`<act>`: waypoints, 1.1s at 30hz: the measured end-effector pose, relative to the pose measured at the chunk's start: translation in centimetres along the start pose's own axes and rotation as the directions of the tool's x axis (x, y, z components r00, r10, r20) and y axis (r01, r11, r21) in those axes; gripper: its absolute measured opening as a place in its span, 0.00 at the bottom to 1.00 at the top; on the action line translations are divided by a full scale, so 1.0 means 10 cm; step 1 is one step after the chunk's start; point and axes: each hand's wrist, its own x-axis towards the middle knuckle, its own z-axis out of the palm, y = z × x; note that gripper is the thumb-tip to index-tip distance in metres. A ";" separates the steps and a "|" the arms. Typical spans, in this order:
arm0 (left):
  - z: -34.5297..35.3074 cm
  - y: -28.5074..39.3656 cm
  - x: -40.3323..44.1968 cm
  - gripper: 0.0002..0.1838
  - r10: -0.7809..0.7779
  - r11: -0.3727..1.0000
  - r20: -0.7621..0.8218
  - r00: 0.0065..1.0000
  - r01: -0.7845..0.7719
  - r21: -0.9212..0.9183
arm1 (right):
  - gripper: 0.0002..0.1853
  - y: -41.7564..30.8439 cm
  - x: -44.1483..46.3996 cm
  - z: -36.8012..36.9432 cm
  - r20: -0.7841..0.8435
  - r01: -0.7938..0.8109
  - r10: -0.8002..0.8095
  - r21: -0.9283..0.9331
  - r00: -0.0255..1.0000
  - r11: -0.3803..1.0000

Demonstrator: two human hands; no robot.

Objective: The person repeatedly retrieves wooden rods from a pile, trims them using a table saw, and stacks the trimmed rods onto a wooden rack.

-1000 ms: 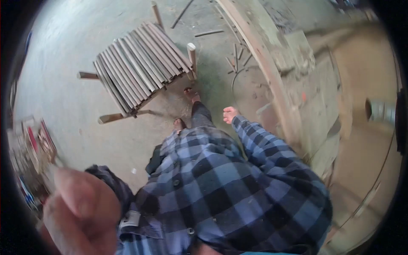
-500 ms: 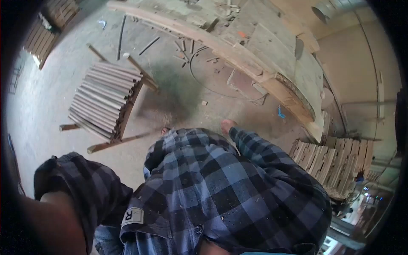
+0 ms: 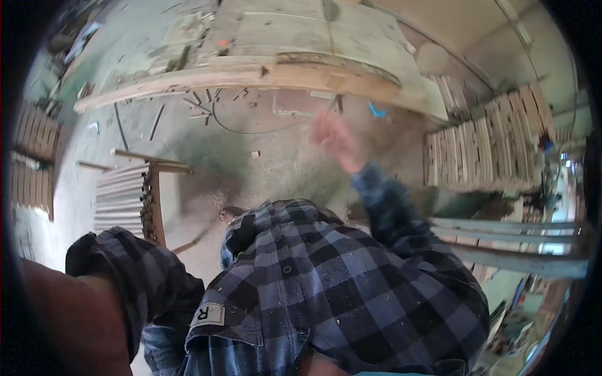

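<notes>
My right hand (image 3: 335, 138) is raised in front of me, past the plaid shirt's cuff, smeared by motion. Its fingers are too blurred to read, and no object shows in it. In the view it lies just below the front edge of a long wooden workbench (image 3: 238, 76), with a bright blue scrap (image 3: 376, 111) to its right. Whether it touches anything cannot be told. Of my left arm only the bare forearm (image 3: 75, 313) and rolled sleeve show at the lower left; the left hand is out of frame.
A wooden rack of stacked round rods (image 3: 119, 197) stands on the floor at left. Slatted wood stacks (image 3: 480, 147) are on the right, beside grey rails (image 3: 514, 257). Loose sticks (image 3: 157, 122), a small block (image 3: 255, 154) and a thin hose (image 3: 232, 130) lie on the floor.
My view has turned right, so the rack has shifted left and the bench edge looks level. My right hand has risen from beside my body to out in front.
</notes>
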 end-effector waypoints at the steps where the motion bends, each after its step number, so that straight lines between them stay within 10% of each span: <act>1: 0.14 -0.06 0.05 0.07 -0.004 1.000 0.023 1.000 0.004 -0.030 | 0.17 -0.47 0.04 -0.43 -0.147 0.172 -0.177 -0.044 0.973 0.984; 4: 0.47 -0.20 0.18 0.07 -0.022 0.994 0.070 0.997 0.030 -0.109 | 0.17 -1.61 -0.17 -1.89 -0.467 0.387 -0.583 -0.452 0.665 0.804; 7: 0.67 -0.33 0.27 0.06 -0.043 0.982 0.091 0.995 0.059 -0.177 | 0.17 -1.96 -0.56 -3.14 -0.607 -0.083 -0.629 -0.749 0.485 0.658; 10: 0.80 -0.50 0.34 0.06 -0.044 0.970 0.125 0.991 0.073 -0.231 | 0.17 -1.76 -1.00 -3.91 -0.777 -0.586 -0.440 -0.629 0.451 0.511; 14: 0.82 -0.75 0.51 0.06 0.001 0.922 0.206 0.978 0.079 -0.380 | 0.17 -1.22 -1.80 -4.12 -0.945 -0.829 -0.182 -0.325 0.270 0.455; 33: 0.15 -1.11 0.83 0.05 0.163 0.718 0.252 0.954 0.061 -0.693 | 0.16 -1.43 -3.06 -3.47 -0.960 -0.860 -0.278 -0.132 -0.012 0.492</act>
